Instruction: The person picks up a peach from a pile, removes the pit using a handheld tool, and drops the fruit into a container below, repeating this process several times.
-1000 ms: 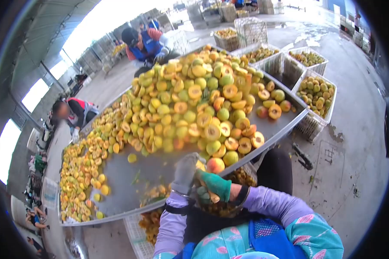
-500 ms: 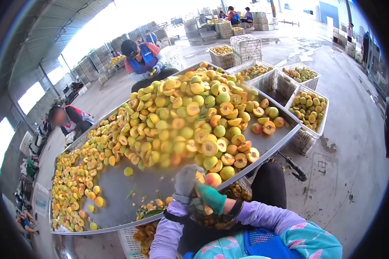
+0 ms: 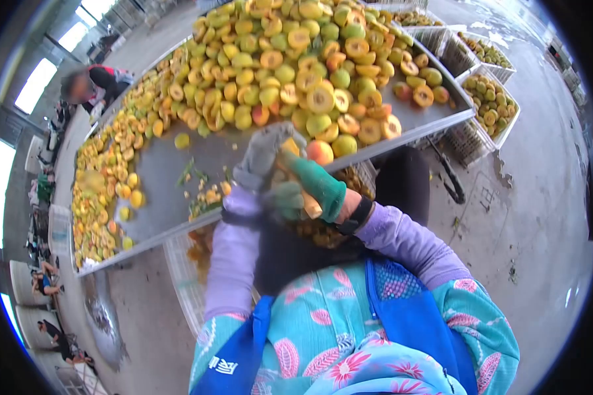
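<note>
My left hand [image 3: 265,155], in a grey glove, is closed round a yellow fruit piece [image 3: 290,147] above the near edge of the metal table. Against it, slightly lower and to the right, is my right hand [image 3: 313,184] in a green glove, its fingers wrapped round a light wooden handle [image 3: 311,206]. The handle's far end is hidden between the hands. Just beyond them rises a large heap of halved and whole yellow-green fruit [image 3: 250,72]. A reddish whole fruit [image 3: 320,153] lies nearest my right hand.
The metal table's raised rim [image 3: 408,137] runs in front of me. Fruit-filled crates, one of them a white crate [image 3: 505,135], stand at the right. A co-worker [image 3: 102,85] sits at the table's left side. Below my hands is a container of fruit pieces [image 3: 323,234].
The view has tilted down, so table and hands appear higher and more of my clothing shows. Both hands remain together, and more of the wooden handle is visible.
</note>
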A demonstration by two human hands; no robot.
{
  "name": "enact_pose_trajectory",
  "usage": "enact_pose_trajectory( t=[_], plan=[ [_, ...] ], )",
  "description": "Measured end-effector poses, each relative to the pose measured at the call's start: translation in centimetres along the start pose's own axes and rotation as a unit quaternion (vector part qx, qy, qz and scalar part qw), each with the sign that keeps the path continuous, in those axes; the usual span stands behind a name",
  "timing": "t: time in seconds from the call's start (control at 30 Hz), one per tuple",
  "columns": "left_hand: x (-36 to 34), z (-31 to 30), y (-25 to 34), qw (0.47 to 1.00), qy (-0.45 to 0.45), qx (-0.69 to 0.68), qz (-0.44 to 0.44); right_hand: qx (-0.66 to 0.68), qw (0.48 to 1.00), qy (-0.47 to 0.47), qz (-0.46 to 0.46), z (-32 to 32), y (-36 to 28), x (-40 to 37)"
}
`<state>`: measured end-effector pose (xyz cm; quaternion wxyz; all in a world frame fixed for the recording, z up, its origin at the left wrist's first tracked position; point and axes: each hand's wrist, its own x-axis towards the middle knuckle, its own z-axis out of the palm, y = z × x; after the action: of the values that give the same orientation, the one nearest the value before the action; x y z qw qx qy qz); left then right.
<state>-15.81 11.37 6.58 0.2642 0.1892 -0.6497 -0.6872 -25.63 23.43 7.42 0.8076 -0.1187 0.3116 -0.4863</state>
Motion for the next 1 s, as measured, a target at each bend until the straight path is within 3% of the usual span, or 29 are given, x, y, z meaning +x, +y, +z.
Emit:
enact_pose_trajectory(
  t=[0.03, 0.1, 0.13, 0.23, 0.27, 0.3, 0.33, 0.37, 0.4, 0.43, 0.5, 0.57, 0.63, 0.67, 0.73, 0.83, 0.9, 1.0],
  plan=[
    [0.0, 0.0, -0.2, 1.000, 0.009, -0.010, -0.007, -0.013, 1.000, 0.007, -0.025, -0.5, 1.1, 1.3],
    [-0.2, 1.6, -1.7, 0.976, 0.196, 0.017, 0.090, -0.018, 0.999, 0.014, -0.034, -1.0, 1.9, 1.6],
    [-0.3, 2.4, -1.5, 0.969, 0.228, -0.042, 0.086, -0.008, 1.000, 0.015, -0.017, -0.5, 1.5, 1.0],
    [-1.1, 1.4, 0.1, 0.993, 0.046, -0.092, -0.053, 0.028, 0.999, -0.020, 0.025, -0.4, 0.6, -0.3],
    [-0.7, 0.9, -0.3, 0.998, 0.021, -0.051, -0.036, 0.007, 1.000, -0.017, 0.020, -0.1, 0.5, -0.8],
    [-0.6, 1.2, -0.2, 0.997, 0.031, -0.067, -0.023, -0.013, 1.000, -0.016, 0.014, 0.0, 0.7, -0.8],
    [-0.5, 1.7, 0.2, 0.996, 0.040, -0.084, -0.011, -0.095, 0.993, 0.042, -0.048, -0.2, 1.0, -0.3],
    [-0.2, 2.2, 0.2, 0.994, 0.049, -0.101, 0.003, -0.045, 0.998, 0.003, -0.033, -0.6, 0.7, -0.2],
    [0.2, 2.6, -0.8, 0.989, 0.135, -0.041, 0.050, 0.006, 0.999, -0.035, -0.019, -1.1, 0.4, -0.1],
    [0.1, 2.6, -1.5, 0.988, 0.134, -0.022, 0.070, 0.058, 0.995, -0.075, -0.006, -1.4, 0.3, 0.0],
    [0.2, 2.5, -2.2, 0.985, 0.129, 0.019, 0.112, -0.008, 1.000, 0.014, -0.015, -1.2, 0.7, 0.5],
    [0.0, 1.5, -1.8, 0.998, 0.013, -0.003, 0.054, -0.075, 0.992, 0.104, -0.019, -1.1, 1.4, 0.8],
    [0.1, 0.7, -2.4, 0.997, -0.046, -0.050, 0.026, 0.055, 0.998, -0.007, 0.030, -1.6, 1.4, 0.5],
    [0.3, 0.3, -2.5, 0.997, -0.053, 0.049, 0.043, 0.114, 0.991, -0.071, 0.030, -2.3, 1.8, 0.8],
    [-0.3, 1.6, -1.4, 0.999, 0.013, -0.044, 0.019, 0.173, 0.972, -0.153, 0.032, -3.0, 1.9, 0.9],
    [-1.1, 1.9, -2.8, 0.962, 0.122, -0.244, 0.000, 0.017, 0.996, -0.053, 0.067, -2.0, 0.4, 1.3],
    [-2.3, 2.5, -2.2, 0.915, 0.216, -0.339, -0.034, 0.003, 0.992, -0.082, 0.098, -1.5, -0.9, 0.2],
    [-4.2, 1.6, -1.9, 0.910, 0.223, -0.346, -0.052, 0.024, 0.983, -0.142, 0.117, -1.3, 0.0, 0.0]
  ],
)
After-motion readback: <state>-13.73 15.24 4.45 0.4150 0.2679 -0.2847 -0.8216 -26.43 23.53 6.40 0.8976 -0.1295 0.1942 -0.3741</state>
